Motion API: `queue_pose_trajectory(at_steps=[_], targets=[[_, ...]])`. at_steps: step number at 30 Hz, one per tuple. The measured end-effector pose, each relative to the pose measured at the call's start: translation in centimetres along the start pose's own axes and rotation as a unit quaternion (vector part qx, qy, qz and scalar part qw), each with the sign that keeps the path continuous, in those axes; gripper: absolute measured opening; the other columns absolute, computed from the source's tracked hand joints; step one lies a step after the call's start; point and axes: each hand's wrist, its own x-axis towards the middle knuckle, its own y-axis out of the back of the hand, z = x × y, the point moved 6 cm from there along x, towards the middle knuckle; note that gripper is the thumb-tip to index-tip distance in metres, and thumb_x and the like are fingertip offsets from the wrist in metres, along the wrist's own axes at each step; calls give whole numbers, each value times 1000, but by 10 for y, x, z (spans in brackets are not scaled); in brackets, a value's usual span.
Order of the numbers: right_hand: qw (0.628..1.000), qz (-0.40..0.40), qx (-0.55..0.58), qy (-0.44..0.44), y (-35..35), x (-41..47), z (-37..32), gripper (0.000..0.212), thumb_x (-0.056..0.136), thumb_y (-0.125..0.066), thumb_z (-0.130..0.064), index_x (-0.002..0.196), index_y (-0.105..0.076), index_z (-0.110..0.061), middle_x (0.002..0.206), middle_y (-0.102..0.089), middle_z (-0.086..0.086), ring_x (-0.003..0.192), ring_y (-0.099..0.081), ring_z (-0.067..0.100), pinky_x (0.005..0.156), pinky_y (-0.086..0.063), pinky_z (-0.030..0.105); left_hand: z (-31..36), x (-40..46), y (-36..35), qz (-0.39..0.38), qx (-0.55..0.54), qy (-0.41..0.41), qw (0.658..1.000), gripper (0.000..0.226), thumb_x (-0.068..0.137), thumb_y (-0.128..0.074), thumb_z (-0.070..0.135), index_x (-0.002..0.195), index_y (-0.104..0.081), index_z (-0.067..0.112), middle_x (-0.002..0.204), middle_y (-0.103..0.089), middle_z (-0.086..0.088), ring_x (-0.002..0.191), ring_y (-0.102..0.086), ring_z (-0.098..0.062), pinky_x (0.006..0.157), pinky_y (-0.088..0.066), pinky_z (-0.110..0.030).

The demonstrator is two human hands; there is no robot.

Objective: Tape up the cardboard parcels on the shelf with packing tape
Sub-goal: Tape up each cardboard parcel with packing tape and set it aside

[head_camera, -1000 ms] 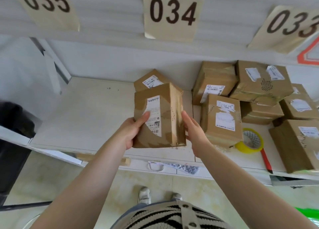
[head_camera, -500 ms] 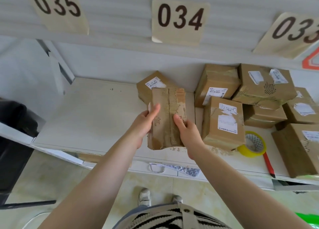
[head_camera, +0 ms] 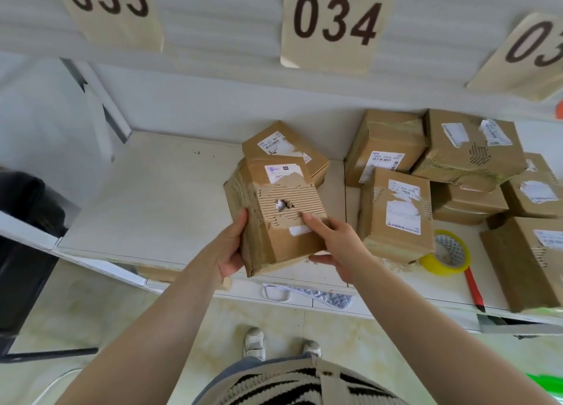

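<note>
Both forearms reach forward over the front edge of the shelf [head_camera: 170, 191], meeting at a cardboard parcel [head_camera: 283, 218] lifted just above the board. The left hand [head_camera: 227, 252] comes in from the lower left, thumb up along the parcel's left face, fingers wrapped beneath the bottom corner. The right hand [head_camera: 338, 246] lies at the lower right, forefinger stretched flat across the upward face, thumb under the bottom edge.

Half a second ago the parcel showed its narrow taped seam to the camera; it has since been turned so a broad face with torn paper, bare corrugation and a small hole looks up, and the right hand has shifted from the seam to this face.

The left grip is clamped on the parcel; the right grip pinches its lower edge between forefinger and thumb. Behind it stands a second parcel [head_camera: 286, 148]; the yellow packing tape [head_camera: 447, 253] lies on the shelf to the right, beside more stacked parcels [head_camera: 469, 148].
</note>
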Motion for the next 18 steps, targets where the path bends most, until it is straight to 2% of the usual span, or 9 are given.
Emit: queue_pose_trajectory(at_steps=[3,5,6,8,9,11,13,16,18], targets=[[999,47,-6,-7,-1,2,7,48,83,-73,-46,119,-56,-19,111,-62,-2,104,-60,20,88,-57,47,4,4,13,102,53,-17,993,62,88,-59,54,135,-57,14,128,-66,-10,113,-66,-22,97,-53,-39],[997,68,-22,-18,-3,1,15,47,83,-74,-45,116,-50,-22,107,-61,-2,99,-60,20,89,-57,48,6,3,18,170,118,-9,978,53,95,-53,53,132,-59,17,123,-68,-11,103,-66,-21,92,-54,-39],[997,70,-29,-25,-5,0,22,48,82,-74,-45,116,-48,-22,106,-60,-2,96,-60,19,88,-57,47,5,2,16,168,148,10,975,56,93,-50,61,129,-61,20,119,-70,-9,101,-66,-20,90,-54,-38],[996,65,-39,-44,-12,-2,36,51,82,-74,-45,116,-44,-21,105,-60,-2,93,-60,17,87,-57,46,0,-3,8,123,191,68,971,69,79,-47,76,122,-66,26,112,-73,-3,104,-67,-20,94,-52,-39],[996,60,-42,-51,-15,-3,42,53,82,-74,-45,117,-43,-20,105,-59,-2,93,-60,17,86,-57,45,-4,-5,5,102,202,86,970,71,74,-50,77,120,-66,25,111,-74,-3,105,-69,-21,95,-52,-40],[995,54,-55,-64,-20,-2,49,54,84,-72,-46,118,-39,-20,105,-57,-1,93,-59,17,84,-57,44,-7,-5,6,94,202,88,971,64,78,-60,64,123,-64,19,108,-75,-5,102,-71,-23,90,-55,-39],[993,52,-74,-77,-22,2,50,51,89,-66,-47,120,-36,-21,108,-55,0,98,-59,22,85,-57,45,-9,-1,9,131,210,81,966,54,86,-66,51,125,-61,13,103,-75,-4,95,-71,-21,80,-57,-34],[991,57,-88,-88,-24,12,47,51,94,-55,-51,131,-33,-23,113,-53,3,104,-56,27,85,-56,48,-11,9,6,165,232,79,955,40,89,-68,44,116,-60,16,95,-70,-1,82,-68,-15,60,-53,-27],[990,66,-96,-84,-21,20,43,56,94,-52,-53,137,-34,-22,123,-51,4,111,-52,29,89,-51,50,-11,20,4,167,249,65,952,45,88,-72,41,121,-60,13,103,-70,-4,85,-68,-17,60,-53,-26]])
